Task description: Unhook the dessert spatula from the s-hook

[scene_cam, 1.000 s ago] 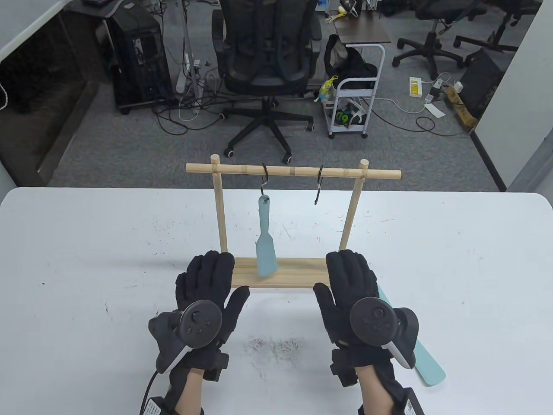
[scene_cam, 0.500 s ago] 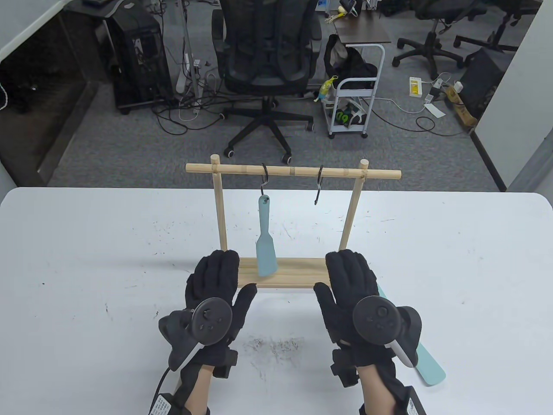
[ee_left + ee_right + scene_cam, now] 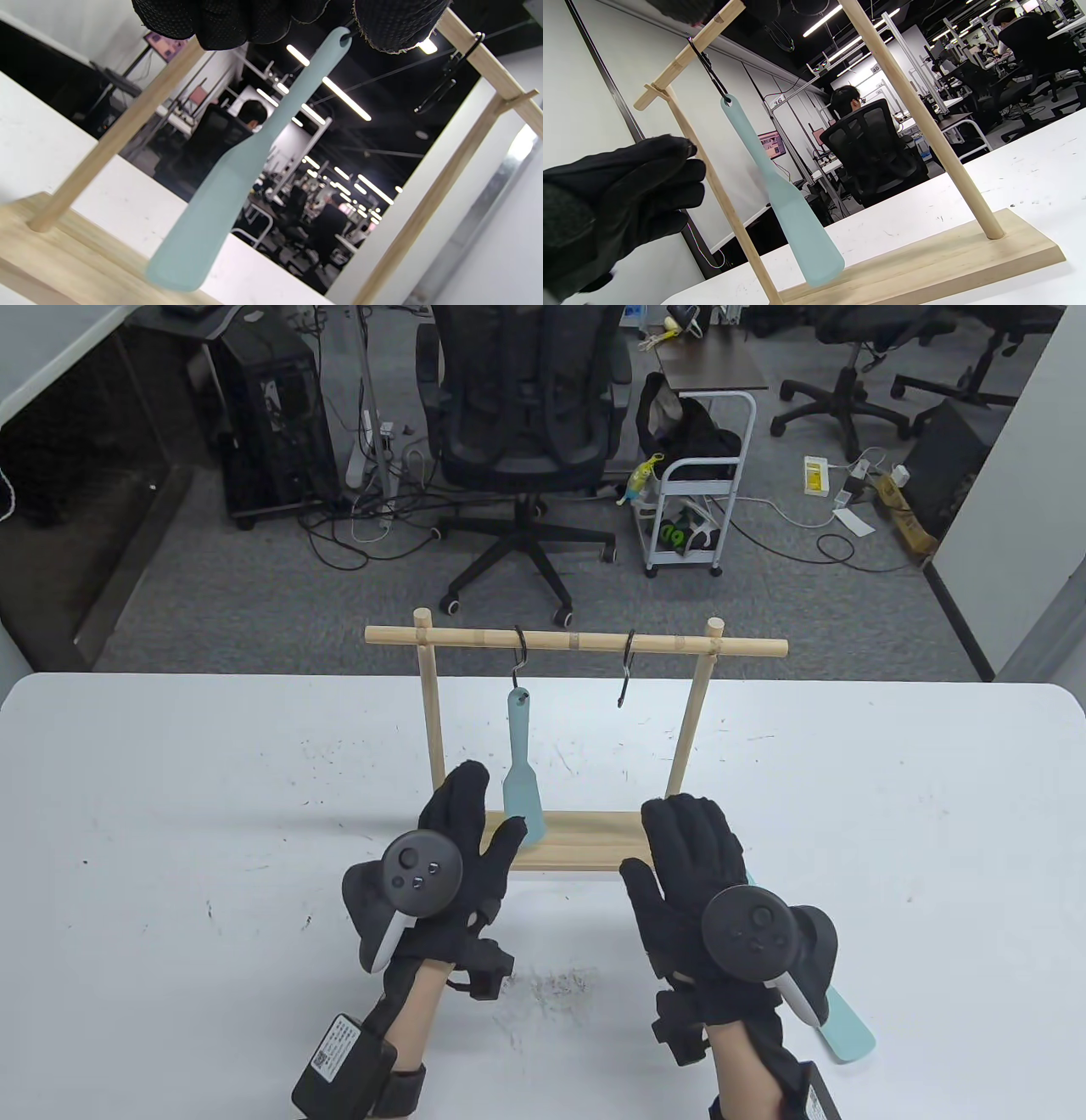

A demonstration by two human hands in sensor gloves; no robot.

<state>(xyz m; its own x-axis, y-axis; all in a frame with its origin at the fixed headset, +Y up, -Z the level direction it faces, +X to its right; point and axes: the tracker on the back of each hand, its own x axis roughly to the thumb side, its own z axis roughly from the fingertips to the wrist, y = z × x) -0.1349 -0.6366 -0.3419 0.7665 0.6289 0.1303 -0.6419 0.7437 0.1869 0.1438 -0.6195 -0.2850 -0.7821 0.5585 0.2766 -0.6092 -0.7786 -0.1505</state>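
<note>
A light blue dessert spatula (image 3: pixel 519 780) hangs by its handle hole from the left black s-hook (image 3: pixel 518 655) on the wooden rack's bar (image 3: pixel 475 637). My left hand (image 3: pixel 492 802) is raised and open just left of the blade, thumb close to it, not gripping. In the left wrist view the spatula (image 3: pixel 220 199) hangs free below my fingertips (image 3: pixel 394 25). In the right wrist view the spatula (image 3: pixel 793 212) hangs beside my left hand (image 3: pixel 619 199). My right hand (image 3: pixel 657 840) lies open and flat at the right end of the rack's base (image 3: pixel 585 840).
A second s-hook (image 3: pixel 626 670) hangs empty on the bar to the right. Another light blue spatula (image 3: pixel 848 1031) lies on the white table (image 3: pixel 170 814), partly under my right hand. Office chairs and a cart stand beyond the table's far edge.
My left hand has lifted off the rack's base and moved up and right to the spatula's blade, turning on edge. My right hand and the spatula have stayed put.
</note>
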